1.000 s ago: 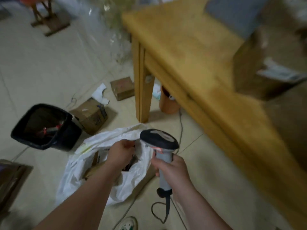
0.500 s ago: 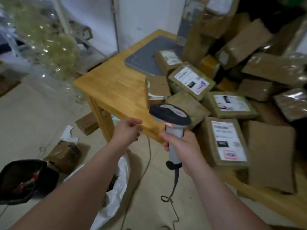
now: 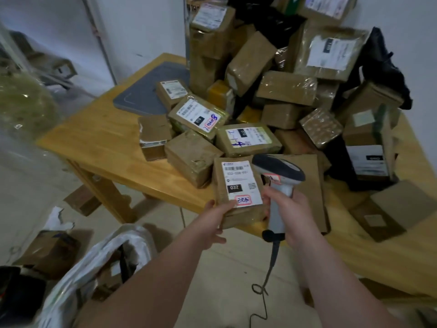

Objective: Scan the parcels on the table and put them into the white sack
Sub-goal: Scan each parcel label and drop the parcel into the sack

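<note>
Our left hand point(image 3: 213, 223) pinches brown taped cardboard parcel point(image 3: 238, 185); right hand point(image 3: 292, 210) clasps grey handheld scanner point(image 3: 279, 172), 3 o'clock. We'd tilt barcode point(image 3: 233, 168) toward it.

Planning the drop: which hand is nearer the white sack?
Left. The left hand, gripping the 032 parcel, is up and right of the sack; the right hand, holding the scanner, is farther right.

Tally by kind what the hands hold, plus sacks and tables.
Brown cardboard parcel, left hand: 1
Grey handheld barcode scanner, right hand: 1
White plastic sack: 1
Yellow wooden table: 1
Total: 4
</note>
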`<state>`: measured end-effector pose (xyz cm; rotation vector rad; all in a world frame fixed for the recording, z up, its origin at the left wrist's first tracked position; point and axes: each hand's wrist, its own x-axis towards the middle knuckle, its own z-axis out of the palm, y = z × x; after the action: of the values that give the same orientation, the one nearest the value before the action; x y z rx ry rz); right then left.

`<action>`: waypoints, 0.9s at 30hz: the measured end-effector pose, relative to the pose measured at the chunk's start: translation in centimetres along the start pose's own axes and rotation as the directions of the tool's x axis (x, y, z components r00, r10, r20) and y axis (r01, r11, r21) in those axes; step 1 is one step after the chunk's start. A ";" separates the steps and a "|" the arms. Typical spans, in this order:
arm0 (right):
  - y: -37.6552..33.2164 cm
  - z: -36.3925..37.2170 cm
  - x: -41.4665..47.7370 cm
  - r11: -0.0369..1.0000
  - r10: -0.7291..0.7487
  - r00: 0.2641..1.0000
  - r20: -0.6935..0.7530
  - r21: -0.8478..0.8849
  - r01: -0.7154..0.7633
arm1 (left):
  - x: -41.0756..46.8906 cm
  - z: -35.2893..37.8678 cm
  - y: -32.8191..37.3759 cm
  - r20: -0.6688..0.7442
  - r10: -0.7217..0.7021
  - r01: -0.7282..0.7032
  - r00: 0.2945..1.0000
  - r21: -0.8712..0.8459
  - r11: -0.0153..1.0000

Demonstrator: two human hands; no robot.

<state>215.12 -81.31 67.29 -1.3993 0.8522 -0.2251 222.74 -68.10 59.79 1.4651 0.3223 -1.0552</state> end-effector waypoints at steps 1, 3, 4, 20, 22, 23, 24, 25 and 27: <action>0.2 -0.7 0.2 1.000 0.009 1.000 0.009 0.001 -0.009 | 0.3 0.4 -0.2 0.013 -0.007 0.007 1.000 -0.043 0.999; 0.3 -1.8 0.4 1.000 0.024 0.999 0.032 0.016 -0.025 | 0.5 1.2 -0.5 0.011 -0.014 0.016 1.000 -0.127 0.992; 0.3 -2.3 0.5 0.999 0.031 0.999 0.042 0.026 -0.032 | 0.4 1.5 -0.7 0.008 -0.015 0.016 1.000 -0.166 0.986; -4.1 -4.1 -0.3 0.998 -0.026 0.942 0.334 -0.047 0.044 | -3.7 0.6 -1.3 -0.235 0.330 -0.382 0.914 -0.227 0.896; -4.5 -3.6 -0.5 0.998 -0.003 0.930 0.367 -0.064 0.028 | -4.3 0.3 -1.2 -0.229 0.376 -0.422 0.898 -0.203 0.884; -4.6 -3.4 -0.6 0.997 0.005 0.924 0.382 -0.071 0.024 | -4.7 0.1 -1.2 -0.223 0.395 -0.438 0.891 -0.197 0.877; -4.7 -3.1 -0.7 0.997 0.009 0.919 0.395 -0.076 0.022 | -5.0 0.0 -1.2 -0.219 0.405 -0.448 0.888 -0.203 0.871; -4.8 -2.9 -0.8 0.997 0.013 0.913 0.407 -0.080 0.021 | -5.3 -0.1 -1.2 -0.218 0.412 -0.455 0.885 -0.210 0.865; -4.9 -2.4 -1.0 0.996 0.014 0.906 0.424 -0.084 0.024 | -5.7 -0.6 -1.2 -0.216 0.426 -0.468 0.879 -0.210 0.859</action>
<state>214.57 -83.57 72.34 -1.4598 0.4993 0.1163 219.02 -65.18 63.24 1.3064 0.2061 -0.4961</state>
